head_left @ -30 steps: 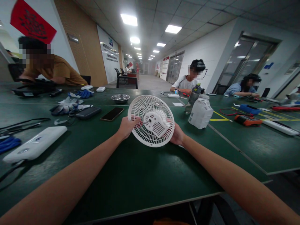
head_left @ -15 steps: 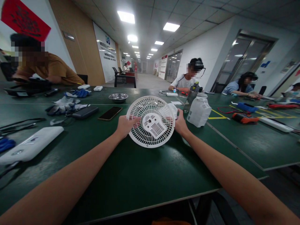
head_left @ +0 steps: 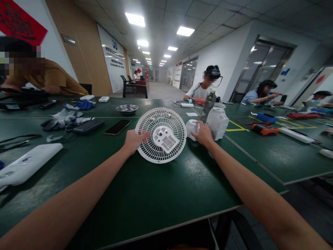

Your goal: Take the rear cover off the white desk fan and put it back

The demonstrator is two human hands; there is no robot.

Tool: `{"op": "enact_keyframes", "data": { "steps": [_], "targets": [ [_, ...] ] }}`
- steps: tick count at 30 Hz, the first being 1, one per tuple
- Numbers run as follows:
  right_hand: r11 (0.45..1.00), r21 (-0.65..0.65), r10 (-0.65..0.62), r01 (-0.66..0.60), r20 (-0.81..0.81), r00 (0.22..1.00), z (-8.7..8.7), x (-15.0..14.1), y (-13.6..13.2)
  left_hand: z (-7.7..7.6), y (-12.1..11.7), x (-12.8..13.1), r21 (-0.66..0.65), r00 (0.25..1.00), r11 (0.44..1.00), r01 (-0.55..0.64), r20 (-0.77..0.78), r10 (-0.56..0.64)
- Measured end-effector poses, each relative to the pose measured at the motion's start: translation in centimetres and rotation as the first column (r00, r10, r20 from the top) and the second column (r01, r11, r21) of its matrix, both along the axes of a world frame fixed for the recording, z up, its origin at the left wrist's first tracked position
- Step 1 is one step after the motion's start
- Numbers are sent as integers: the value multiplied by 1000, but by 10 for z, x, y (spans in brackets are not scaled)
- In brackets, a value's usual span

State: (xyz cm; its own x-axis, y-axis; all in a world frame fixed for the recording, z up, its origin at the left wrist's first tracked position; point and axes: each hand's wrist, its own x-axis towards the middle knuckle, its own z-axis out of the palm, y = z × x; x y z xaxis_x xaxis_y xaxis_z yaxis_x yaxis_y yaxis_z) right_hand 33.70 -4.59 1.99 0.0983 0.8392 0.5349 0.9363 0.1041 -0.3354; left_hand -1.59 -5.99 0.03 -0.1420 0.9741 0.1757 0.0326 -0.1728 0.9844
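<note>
While left hand point(head_left: 132, 141) holds white grille point(head_left: 162, 136), right hand point(head_left: 204, 134) grasping rounded cover point(head_left: 190, 127)

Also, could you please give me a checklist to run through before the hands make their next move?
1. The left hand grips the round white plastic fan grille at its rim: ok.
2. The right hand is free: not ok, its fingers hold a small, rounded white plastic cover.
3. There is a gap between cover and grille: cannot tell, their edges nearly meet in this view.
4. The right hand is off the tall white plastic housing: cannot tell, they overlap in view.
5. The flat black-screened phone is apart from the left hand: ok.
6. The shallow shiny metal bowl stands upright: ok.
</note>
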Motion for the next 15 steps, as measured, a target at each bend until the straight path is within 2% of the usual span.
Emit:
{"op": "enact_keyframes", "data": {
  "steps": [2, 3, 5, 7, 8, 10, 12, 15],
  "targets": [
    [984, 176, -37, 36, 1, 999, 12, 3, -3, -1, 1, -1, 5, 1000, 1000, 6, -2, -6],
    [958, 279, -71, 71, -7, 997, 18, 7, -6, -1, 1, -1, 6, 1000, 1000, 10, -2, -10],
    [874, 456, -165, 169, -50, 985, 29, 21, -10, -2, 1, -1, 5, 1000, 1000, 22, -3, -22],
    [792, 536, -258, 291, -138, 956, 35, 39, -11, -2, 2, -2, 5, 1000, 1000, 25, -8, -25],
    [773, 527, -293, 352, -195, 936, 34, 49, -10, -2, 2, -2, 7, 1000, 1000, 24, -13, -24],
    [775, 443, -331, 450, -322, 887, 27, 68, -5, -2, 2, -3, 13, 999, 1000, 24, -30, -24],
    [828, 312, -316, 465, -425, 848, 15, 81, 3, -3, 3, -5, 20, 998, 999, 31, -47, -30],
    [912, 138, -276, 387, -492, 826, -4, 91, 14, -5, 5, -7, 17, 997, 999, 46, -60, -45]
  ]
}}
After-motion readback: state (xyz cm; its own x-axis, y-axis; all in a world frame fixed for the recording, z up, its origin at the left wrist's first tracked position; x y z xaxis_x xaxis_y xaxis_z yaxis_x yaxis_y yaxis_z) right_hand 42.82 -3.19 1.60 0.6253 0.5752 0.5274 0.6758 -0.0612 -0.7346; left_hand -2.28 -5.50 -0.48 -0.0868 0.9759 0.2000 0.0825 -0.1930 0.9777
